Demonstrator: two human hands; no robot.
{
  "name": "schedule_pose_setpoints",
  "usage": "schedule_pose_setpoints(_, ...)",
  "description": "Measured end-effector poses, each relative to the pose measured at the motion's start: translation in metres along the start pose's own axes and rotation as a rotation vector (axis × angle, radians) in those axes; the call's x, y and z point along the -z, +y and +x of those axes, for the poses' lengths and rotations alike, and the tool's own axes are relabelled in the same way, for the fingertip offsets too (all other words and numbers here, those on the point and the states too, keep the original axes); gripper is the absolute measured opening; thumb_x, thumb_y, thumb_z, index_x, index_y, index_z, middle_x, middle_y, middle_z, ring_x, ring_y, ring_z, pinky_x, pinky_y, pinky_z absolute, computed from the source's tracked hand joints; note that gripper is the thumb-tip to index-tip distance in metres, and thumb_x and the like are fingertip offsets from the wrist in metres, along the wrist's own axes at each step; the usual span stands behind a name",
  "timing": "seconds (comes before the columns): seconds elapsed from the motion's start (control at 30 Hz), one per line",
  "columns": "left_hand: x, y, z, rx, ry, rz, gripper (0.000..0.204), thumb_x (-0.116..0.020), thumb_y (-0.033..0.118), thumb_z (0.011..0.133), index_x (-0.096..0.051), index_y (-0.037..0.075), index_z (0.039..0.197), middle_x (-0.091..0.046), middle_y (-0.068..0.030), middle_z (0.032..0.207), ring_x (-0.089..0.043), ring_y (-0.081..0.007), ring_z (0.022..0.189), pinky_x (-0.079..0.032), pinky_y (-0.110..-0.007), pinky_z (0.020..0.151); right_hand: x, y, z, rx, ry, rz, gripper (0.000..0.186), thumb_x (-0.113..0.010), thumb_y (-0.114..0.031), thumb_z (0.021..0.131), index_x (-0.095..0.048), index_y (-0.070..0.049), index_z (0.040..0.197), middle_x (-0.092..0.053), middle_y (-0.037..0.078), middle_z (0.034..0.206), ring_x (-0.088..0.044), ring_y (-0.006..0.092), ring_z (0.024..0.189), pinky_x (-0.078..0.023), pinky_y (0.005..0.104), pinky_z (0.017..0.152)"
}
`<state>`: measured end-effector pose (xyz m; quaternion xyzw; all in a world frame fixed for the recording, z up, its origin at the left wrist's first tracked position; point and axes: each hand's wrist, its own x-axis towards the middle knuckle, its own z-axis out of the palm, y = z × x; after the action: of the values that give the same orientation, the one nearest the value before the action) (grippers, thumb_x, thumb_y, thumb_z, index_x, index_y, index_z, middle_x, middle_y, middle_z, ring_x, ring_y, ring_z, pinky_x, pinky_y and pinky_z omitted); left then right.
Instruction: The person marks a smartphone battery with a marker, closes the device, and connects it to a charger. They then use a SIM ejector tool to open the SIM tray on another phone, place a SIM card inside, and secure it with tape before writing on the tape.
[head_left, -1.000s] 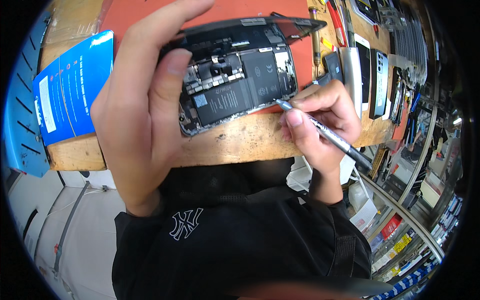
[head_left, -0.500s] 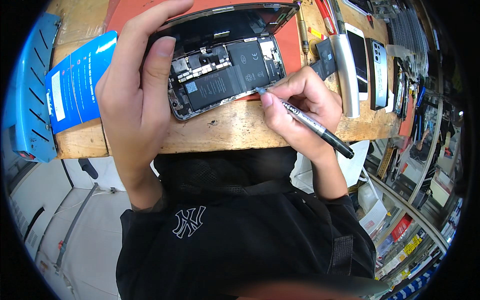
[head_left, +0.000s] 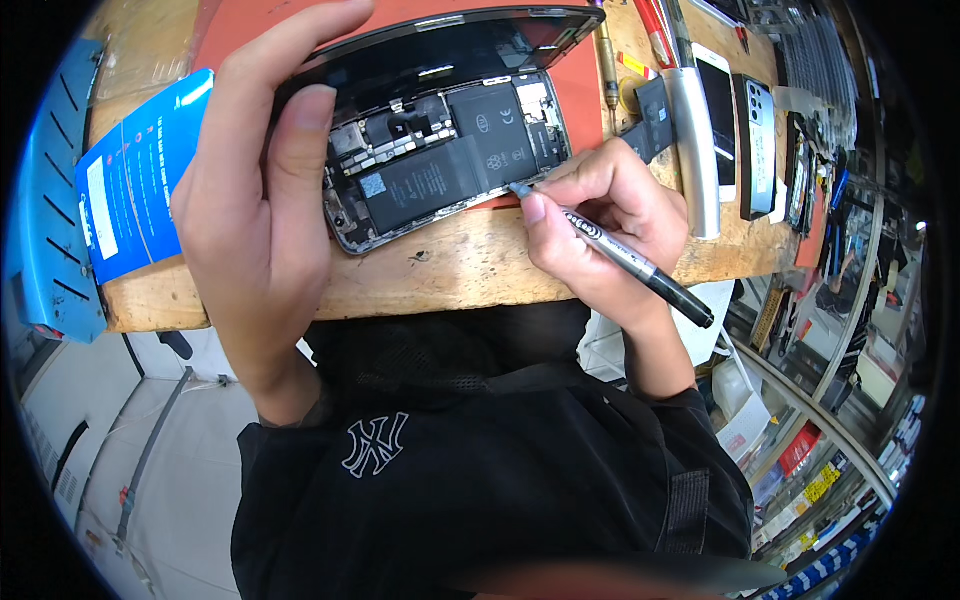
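Observation:
An opened phone [head_left: 418, 188] lies on an orange mat [head_left: 575, 100] at the wooden bench's near edge, its battery and boards exposed. My left hand [head_left: 255, 190] is closed around the left end of the lifted black screen [head_left: 450, 45], which tilts up along the phone's far side. My right hand [head_left: 610, 225] grips a silver marker with a black end [head_left: 655, 275]; its pointed tip touches or hovers over the phone's near edge by the battery, I cannot tell which. A loose black battery [head_left: 652, 122] lies just beyond my right hand.
At left are a blue booklet [head_left: 150, 175] and a blue metal case [head_left: 45, 190]. At right lie a silver bar [head_left: 695, 150], a white phone [head_left: 716, 110], a dark phone [head_left: 756, 150] and several tools. A glass display case [head_left: 850, 310] runs down the right side.
Over the last second the phone and both hands have shifted up and left in view. In the last half second my left hand has moved slightly left; the marker stays near the same edge.

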<state>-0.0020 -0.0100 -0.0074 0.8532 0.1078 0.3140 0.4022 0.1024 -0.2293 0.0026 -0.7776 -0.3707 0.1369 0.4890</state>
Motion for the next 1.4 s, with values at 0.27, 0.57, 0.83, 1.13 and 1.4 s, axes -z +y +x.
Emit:
schedule_pose_setpoints(0.27, 0.006, -0.002, -0.002, 0.019, -0.031, 0.029, 0.032, -0.052, 0.014, 0.110, -0.064, 0.003, 0.138, -0.071, -0.0105, 0.128, -0.068, -0.0147, 0.109, -0.051, -0.024, 0.096, -0.003, 0.001, 0.002, 0.017, 0.017, 0.015, 0.018, -0.078, 0.001, 0.088, -0.060, 0.001, 0.089, -0.069, 0.008, 0.081, -0.062, 0.0067, 0.069, -0.050, 0.0214, 0.062)
schedule_pose_setpoints(0.57, 0.009, -0.005, 0.002, -0.015, -0.070, 0.038, 0.033, -0.052, 0.015, 0.110, -0.062, 0.002, 0.138, -0.070, -0.0102, 0.131, -0.067, -0.0141, 0.110, -0.050, -0.025, 0.098, -0.002, 0.004, 0.003, 0.051, 0.051, 0.035, 0.017, -0.080, -0.002, 0.085, -0.063, -0.001, 0.086, -0.069, 0.005, 0.075, -0.065, 0.0047, 0.064, -0.050, 0.0193, 0.057)
schedule_pose_setpoints(0.83, 0.005, -0.006, 0.001, -0.014, -0.036, 0.020, 0.033, -0.051, 0.014, 0.110, -0.062, 0.002, 0.139, -0.070, -0.0104, 0.132, -0.067, -0.0142, 0.112, -0.049, -0.025, 0.098, -0.005, 0.006, 0.001, 0.005, 0.114, 0.069, 0.018, -0.082, -0.004, 0.083, -0.064, -0.003, 0.084, -0.069, 0.001, 0.071, -0.067, 0.0028, 0.061, -0.050, 0.0177, 0.055)
schedule_pose_setpoints(1.13, 0.011, -0.003, 0.002, 0.004, -0.072, 0.054, 0.033, -0.052, 0.014, 0.110, -0.063, 0.003, 0.138, -0.070, -0.0102, 0.130, -0.067, -0.0133, 0.109, -0.050, -0.024, 0.096, 0.001, 0.004, 0.000, -0.019, 0.013, 0.062, 0.017, -0.075, 0.003, 0.089, -0.059, 0.002, 0.089, -0.069, 0.010, 0.082, -0.062, 0.0068, 0.068, -0.048, 0.0204, 0.061)
schedule_pose_setpoints(1.4, 0.006, 0.001, 0.001, 0.001, -0.064, -0.022, 0.033, -0.052, 0.015, 0.110, -0.063, 0.003, 0.139, -0.071, -0.0101, 0.130, -0.067, -0.0124, 0.106, -0.050, -0.023, 0.094, 0.000, 0.001, 0.000, 0.000, 0.015, 0.006, 0.017, -0.076, 0.002, 0.089, -0.059, 0.001, 0.089, -0.068, 0.008, 0.081, -0.060, 0.0053, 0.068, -0.048, 0.0204, 0.061)
